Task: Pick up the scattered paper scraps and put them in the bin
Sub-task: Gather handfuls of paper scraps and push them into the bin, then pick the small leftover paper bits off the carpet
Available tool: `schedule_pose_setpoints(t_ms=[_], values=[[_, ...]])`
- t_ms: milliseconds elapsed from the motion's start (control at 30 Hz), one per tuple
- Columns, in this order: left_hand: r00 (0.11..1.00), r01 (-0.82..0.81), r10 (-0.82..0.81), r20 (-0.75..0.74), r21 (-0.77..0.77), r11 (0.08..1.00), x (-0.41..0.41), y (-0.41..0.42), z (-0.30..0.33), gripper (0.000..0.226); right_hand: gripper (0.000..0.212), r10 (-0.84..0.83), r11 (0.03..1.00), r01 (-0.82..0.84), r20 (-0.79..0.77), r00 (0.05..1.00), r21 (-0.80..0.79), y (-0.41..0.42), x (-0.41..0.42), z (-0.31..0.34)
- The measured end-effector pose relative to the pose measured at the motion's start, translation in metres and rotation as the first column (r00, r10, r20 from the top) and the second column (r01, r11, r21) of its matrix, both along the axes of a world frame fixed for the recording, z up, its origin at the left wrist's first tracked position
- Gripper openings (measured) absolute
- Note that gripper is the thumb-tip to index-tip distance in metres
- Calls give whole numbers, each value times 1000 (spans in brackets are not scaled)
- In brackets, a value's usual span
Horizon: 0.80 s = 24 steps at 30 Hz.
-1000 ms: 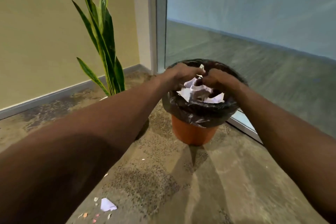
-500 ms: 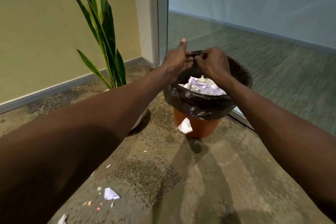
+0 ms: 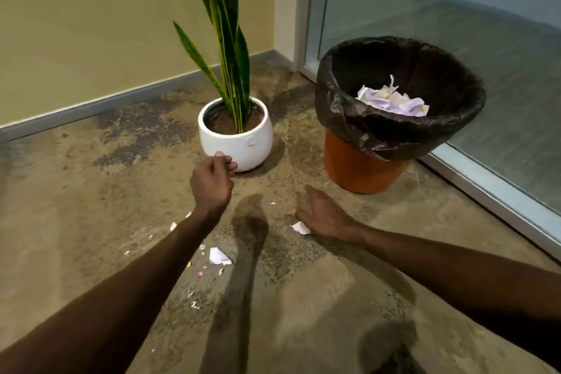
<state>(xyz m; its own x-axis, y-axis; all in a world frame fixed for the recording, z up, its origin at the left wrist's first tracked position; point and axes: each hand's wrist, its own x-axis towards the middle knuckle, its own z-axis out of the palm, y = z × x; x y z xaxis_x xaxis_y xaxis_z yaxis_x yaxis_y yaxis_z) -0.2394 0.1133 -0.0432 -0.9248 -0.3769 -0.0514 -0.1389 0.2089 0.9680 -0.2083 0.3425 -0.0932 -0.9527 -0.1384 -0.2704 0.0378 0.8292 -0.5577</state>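
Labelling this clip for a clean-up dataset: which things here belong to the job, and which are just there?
Job: bin, crumpled paper inside it, floor scraps, left hand, right hand.
Just there: potted plant, glass wall.

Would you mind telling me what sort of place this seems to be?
Probably a corner of an office or lobby: a frosted glass partition in a metal frame, a snake plant in a white pot, and a lined orange bin on a worn floor.
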Motion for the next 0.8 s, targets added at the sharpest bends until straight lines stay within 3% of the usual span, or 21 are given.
schedule_pose_setpoints(t_ms=[67,133,167,233,300,400,500,533,600,700,800], values=[[991,-122,132,28,-230,965,38,-35,-30,30,93,-54,991,27,203,978,134,-2,14,-38],[967,-205,246,64,-379,902,78,-67,-56,33,98,40,968,-90,212,977,233,-16,33,-57],[953,-217,285,101,-426,878,98,-83,-67,38,97,132,964,-172,197,972,203,-27,43,-57],[937,-198,321,138,-550,811,133,-113,-93,44,90,305,952,-307,134,943,-11,-51,56,-51],[907,-185,386,170,-661,727,163,-135,-112,44,81,376,916,-371,5,927,-150,-69,47,-43],[809,-131,523,267,-786,605,197,-143,-124,65,76,250,968,-252,-105,963,-5,-77,2,-48],[691,-135,591,415,-730,670,209,-130,-127,96,81,82,976,-85,21,996,200,-75,-33,-63],[698,-97,555,452,-709,699,209,-126,-127,99,83,74,966,-85,53,996,242,-79,-33,-67],[785,2,424,451,-686,728,205,-114,-128,101,87,216,930,-215,30,976,299,-96,-20,-73],[945,112,100,311,-595,796,191,-90,-124,90,80,560,818,-543,-47,827,188,-137,23,-69],[991,27,34,128,-450,892,165,-91,-117,74,70,620,773,-632,-151,770,-46,-173,42,-55]])
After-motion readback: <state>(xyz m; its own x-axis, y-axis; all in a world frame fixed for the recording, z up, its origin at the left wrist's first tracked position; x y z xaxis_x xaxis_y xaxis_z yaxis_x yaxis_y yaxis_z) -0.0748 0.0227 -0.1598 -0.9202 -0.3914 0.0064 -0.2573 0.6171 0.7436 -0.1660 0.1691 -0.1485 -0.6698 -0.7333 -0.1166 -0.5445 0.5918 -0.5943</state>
